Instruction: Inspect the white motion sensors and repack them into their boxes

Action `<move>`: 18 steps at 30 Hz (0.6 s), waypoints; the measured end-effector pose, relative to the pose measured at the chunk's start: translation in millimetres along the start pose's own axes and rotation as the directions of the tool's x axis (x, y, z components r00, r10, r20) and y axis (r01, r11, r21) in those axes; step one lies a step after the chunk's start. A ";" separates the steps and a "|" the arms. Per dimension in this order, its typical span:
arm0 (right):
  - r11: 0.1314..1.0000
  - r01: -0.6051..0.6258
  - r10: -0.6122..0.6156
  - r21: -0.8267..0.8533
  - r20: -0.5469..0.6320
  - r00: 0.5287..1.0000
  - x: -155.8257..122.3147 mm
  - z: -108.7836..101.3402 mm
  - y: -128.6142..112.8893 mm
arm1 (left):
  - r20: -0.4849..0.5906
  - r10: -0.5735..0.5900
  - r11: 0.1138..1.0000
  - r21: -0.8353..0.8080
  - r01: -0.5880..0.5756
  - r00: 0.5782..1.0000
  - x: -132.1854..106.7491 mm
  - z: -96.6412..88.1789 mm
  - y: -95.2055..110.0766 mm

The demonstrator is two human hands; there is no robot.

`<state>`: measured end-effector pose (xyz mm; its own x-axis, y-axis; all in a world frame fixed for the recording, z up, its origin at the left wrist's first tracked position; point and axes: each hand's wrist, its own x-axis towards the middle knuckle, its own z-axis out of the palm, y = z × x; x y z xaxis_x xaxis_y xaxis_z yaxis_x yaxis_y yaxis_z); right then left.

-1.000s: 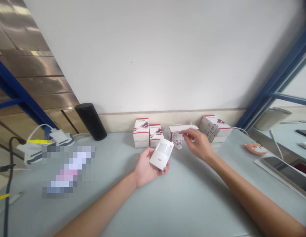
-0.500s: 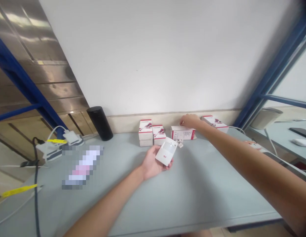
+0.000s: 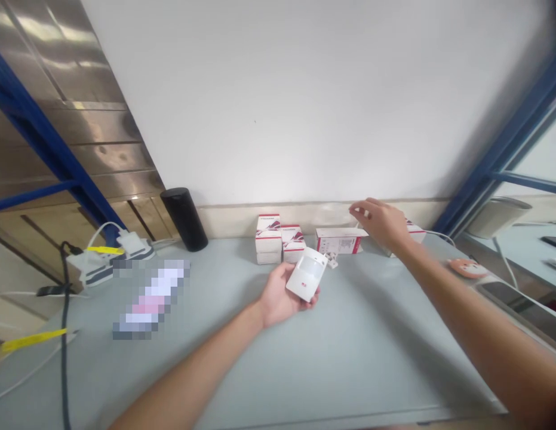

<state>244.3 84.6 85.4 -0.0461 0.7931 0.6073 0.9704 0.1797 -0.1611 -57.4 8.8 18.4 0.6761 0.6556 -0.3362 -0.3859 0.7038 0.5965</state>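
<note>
Since half a second ago, the right hand (image 3: pixel 383 224) has moved to the right, from just over the open box (image 3: pixel 343 242) to beyond its right end, and a clear film (image 3: pixel 332 213) now shows beside its fingertips. White and tilted, the sensor unit (image 3: pixel 307 276) lies in the left hand (image 3: pixel 280 298), as it did then, with its curved window turned up. The two hands are well apart: the left is closed around the lower part of the unit, while the right has thumb and fingers brought together and seems to pinch the edge of the film. How firm this pinch is, I cannot tell.

For handling the film well, I would judge that a light grip on its edge and a slow movement are best, because a thin sheet may catch on the box flap. The left hand should keep its fingers off the window.

Small white parts (image 3: pixel 332 260) lie just before the box, near the unit's top corner, so a careless sleeve or film could push them. Further left stand a stack of boxes (image 3: pixel 269 239) and a black cylinder (image 3: pixel 184 219), all on the grey table (image 3: pixel 278 376).
</note>
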 end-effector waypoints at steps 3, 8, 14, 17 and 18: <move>0.992 -0.020 0.046 0.121 -0.208 0.977 -40.4 14.2 4.7 | 0.007 0.027 0.999 -0.021 -0.027 1.000 -0.4 0.1 -1.3; 0.984 0.042 0.006 0.174 -0.271 0.963 -63.8 33.8 2.3 | 0.034 0.055 0.998 0.017 -0.056 0.998 -0.7 0.7 -2.8; 0.979 0.071 -0.015 0.190 -0.281 0.960 -60.0 32.9 -9.0 | 0.023 0.124 0.990 0.061 -0.125 0.992 -1.8 3.9 -4.7; 0.978 0.054 0.019 0.200 -0.345 0.939 -61.1 25.9 -20.0 | 0.016 0.146 0.982 0.123 -0.146 0.989 -3.0 6.4 -6.6; 0.978 0.055 0.022 0.202 -0.363 0.932 -61.5 23.3 -23.9 | 0.013 0.155 0.978 0.139 -0.155 0.988 -3.5 7.3 -7.3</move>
<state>218.4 45.1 33.8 0.0648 0.5318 0.8444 0.8987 0.3366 -0.2810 -52.3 -0.6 20.6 0.6162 0.7531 -0.2306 -0.3950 0.5488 0.7367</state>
